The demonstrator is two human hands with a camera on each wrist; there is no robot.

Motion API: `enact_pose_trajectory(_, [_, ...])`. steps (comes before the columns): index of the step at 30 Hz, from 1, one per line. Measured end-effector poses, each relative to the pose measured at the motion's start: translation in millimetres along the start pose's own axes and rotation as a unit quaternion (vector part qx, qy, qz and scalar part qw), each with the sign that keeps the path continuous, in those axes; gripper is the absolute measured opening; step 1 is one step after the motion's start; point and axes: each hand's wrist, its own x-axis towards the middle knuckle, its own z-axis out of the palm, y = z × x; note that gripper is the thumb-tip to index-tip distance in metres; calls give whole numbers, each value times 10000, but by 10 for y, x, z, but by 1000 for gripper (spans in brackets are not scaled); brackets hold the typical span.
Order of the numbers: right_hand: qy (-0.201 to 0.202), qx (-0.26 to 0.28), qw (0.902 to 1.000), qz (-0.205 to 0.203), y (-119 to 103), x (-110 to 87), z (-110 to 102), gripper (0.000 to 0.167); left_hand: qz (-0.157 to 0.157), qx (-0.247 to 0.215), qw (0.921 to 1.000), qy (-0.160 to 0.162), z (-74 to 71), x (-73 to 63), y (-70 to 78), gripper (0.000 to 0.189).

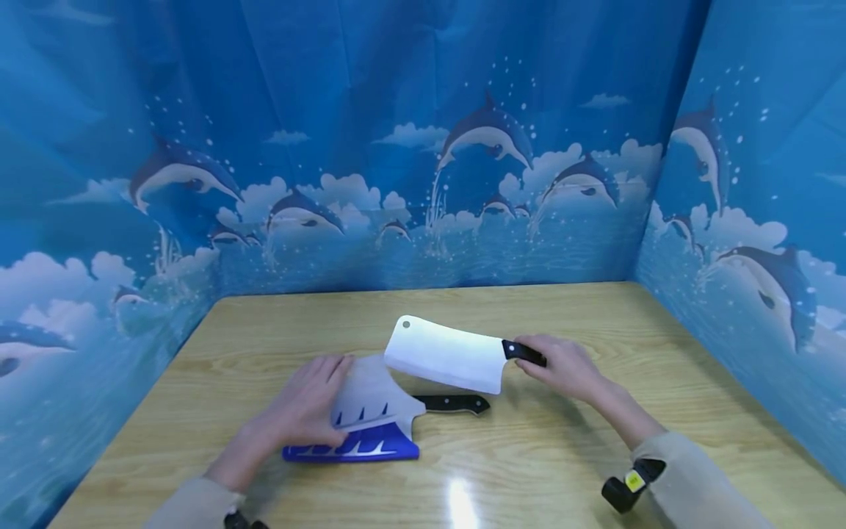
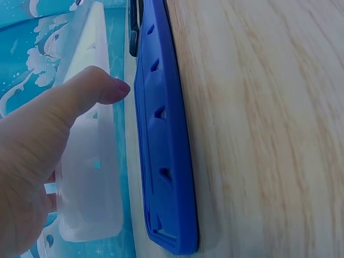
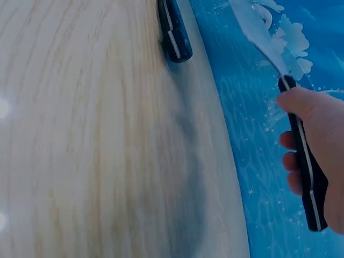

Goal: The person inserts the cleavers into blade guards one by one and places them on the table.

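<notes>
Minding the cleaver: we see it raised above the table, its long edge toward the person; if the wrist drops, we judge it could strike the second knife's black handle below.
Left fingers: the blade's free end comes up beside the translucent sleeve near them; too hard a push leftward could, we think, cut skin. Whether blade and sleeve touch, we cannot tell.
Sleeve: we count its smooth plastic as slippery; a loose pinch could let it tip toward the blue guard.
Right hand: fingers wrap the cleaver's handle, so the blade reaches out to the hand's left.
Left hand: thumb and fingers pinch the sleeve between them, with the blue guard apart from it, on the thumb side.
Second knife: its handle points toward the right hand, which we see well apart from it.
</notes>
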Motion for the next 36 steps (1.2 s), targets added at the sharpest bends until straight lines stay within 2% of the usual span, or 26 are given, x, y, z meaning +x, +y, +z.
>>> enact_pose_trajectory(4, [4,-204,9996,-216,-49,30,-26,37,148,43,9997,176,4,24,18,108])
enact_pose_trajectory(8, [219,-305,9979,-524,-59,29,-18,39,245,-46,9991,356,7,35,21,108])
enact_pose_trajectory(11, [371,-262,9961,-757,-45,10,-14,39,296,-120,9985,436,12,42,5,109])
enact_pose_trajectory(14, [347,-170,9951,-907,-37,-7,-23,40,401,-156,9978,498,13,46,-8,110])
enact_pose_trajectory(17, [281,-204,9924,-1181,-31,-26,-37,42,461,-163,9977,461,13,35,-19,110])
enact_pose_trajectory(21, [314,-252,9830,-1789,-24,-62,-42,45,414,-248,9985,243,4,11,-26,112])
enact_pose_trajectory(25, [403,-62,9756,-2158,-5,-121,-47,45,467,-366,9981,142,-8,-1,-15,113])
enact_pose_trajectory(30, [381,132,9668,-2524,-5,-168,-88,32,679,-395,9969,58,-26,-9,-5,112])
enact_pose_trajectory(33, [340,221,9633,-2654,-34,-183,-116,31,833,-423,9956,-3,-35,-22,2,111])
enact_pose_trajectory(36, [303,291,9603,-2757,-69,-190,-128,31,1084,-425,9932,89,-38,-41,0,111])
